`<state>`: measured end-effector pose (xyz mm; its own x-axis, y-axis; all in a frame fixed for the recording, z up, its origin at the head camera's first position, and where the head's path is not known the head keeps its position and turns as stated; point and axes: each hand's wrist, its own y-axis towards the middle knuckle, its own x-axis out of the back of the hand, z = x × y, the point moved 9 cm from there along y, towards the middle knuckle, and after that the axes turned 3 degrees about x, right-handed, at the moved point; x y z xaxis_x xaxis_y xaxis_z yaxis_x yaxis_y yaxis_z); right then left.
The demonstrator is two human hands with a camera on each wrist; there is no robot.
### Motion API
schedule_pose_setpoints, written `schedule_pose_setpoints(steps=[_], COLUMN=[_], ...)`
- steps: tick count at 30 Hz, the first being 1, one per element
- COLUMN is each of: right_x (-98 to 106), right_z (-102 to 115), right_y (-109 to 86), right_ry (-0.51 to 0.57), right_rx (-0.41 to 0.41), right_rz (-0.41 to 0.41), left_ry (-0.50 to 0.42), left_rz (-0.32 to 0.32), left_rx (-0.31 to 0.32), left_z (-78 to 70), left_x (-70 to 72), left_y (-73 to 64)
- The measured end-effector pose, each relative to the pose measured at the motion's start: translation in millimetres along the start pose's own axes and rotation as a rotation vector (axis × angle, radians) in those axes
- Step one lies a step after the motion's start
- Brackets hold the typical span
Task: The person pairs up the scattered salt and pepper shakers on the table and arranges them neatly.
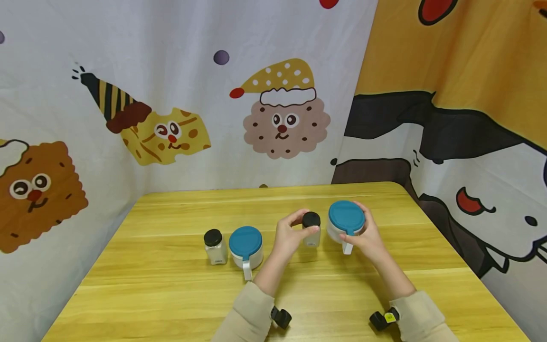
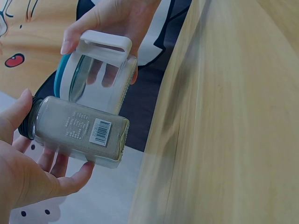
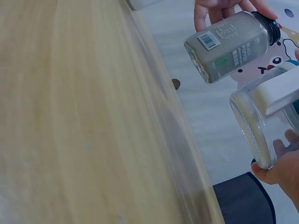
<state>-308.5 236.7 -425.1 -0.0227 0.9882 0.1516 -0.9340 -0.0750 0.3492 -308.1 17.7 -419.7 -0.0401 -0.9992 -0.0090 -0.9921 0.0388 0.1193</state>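
Observation:
My left hand [image 1: 289,233] grips a square spice jar [image 2: 79,128] by its black lid and side. Pale powder shows through the glass, and a barcode label faces the left wrist camera. To its right, my right hand [image 1: 370,237] holds a round clear seasoning pot [image 1: 346,215] with a blue lid and a white handle. Its fingers wrap the pot's side, seen through the glass in the left wrist view. Both containers appear raised off the table, upright and side by side, a small gap between them in the head view.
On the wooden table [image 1: 171,294], a second black-lidded spice jar [image 1: 216,252] stands left of another blue-lidded pot [image 1: 246,241], whose handle points toward me. A cartoon-printed curtain [image 1: 179,61] hangs behind the table's far edge and along its right side.

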Motion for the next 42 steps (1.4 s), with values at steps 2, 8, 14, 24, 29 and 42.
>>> schedule_pose_setpoints(steps=[2, 8, 14, 24, 29, 42], right_x=[-1.5, -5.0, -7.6, -11.9, -15.3, -21.3], right_z=[-0.2, -1.6, -2.8, -2.9, -3.3, -6.4], right_y=[-0.9, -4.0, -7.1, -11.9, -14.1, -16.7], right_ry=[-0.001, -0.019, -0.014, 0.003, 0.003, -0.016], right_rx=[-0.005, -0.022, -0.018, -0.012, -0.018, -0.009], right_rz=[0.005, 0.015, 0.025, 0.04, 0.052, 0.081], left_ry=[-0.012, -0.029, -0.003, 0.005, 0.014, 0.012], left_rz=[-0.001, -0.013, -0.009, -0.049, -0.051, -0.052], left_rx=[0.006, 0.033, 0.041, 0.057, 0.062, 0.09], left_z=[1.0, 4.2, 6.4, 10.7, 12.1, 18.3], left_x=[1.5, 5.9, 7.2, 14.1, 16.2, 21.9], left_y=[-0.9, -3.6, -6.9, -9.6, -10.3, -12.3])
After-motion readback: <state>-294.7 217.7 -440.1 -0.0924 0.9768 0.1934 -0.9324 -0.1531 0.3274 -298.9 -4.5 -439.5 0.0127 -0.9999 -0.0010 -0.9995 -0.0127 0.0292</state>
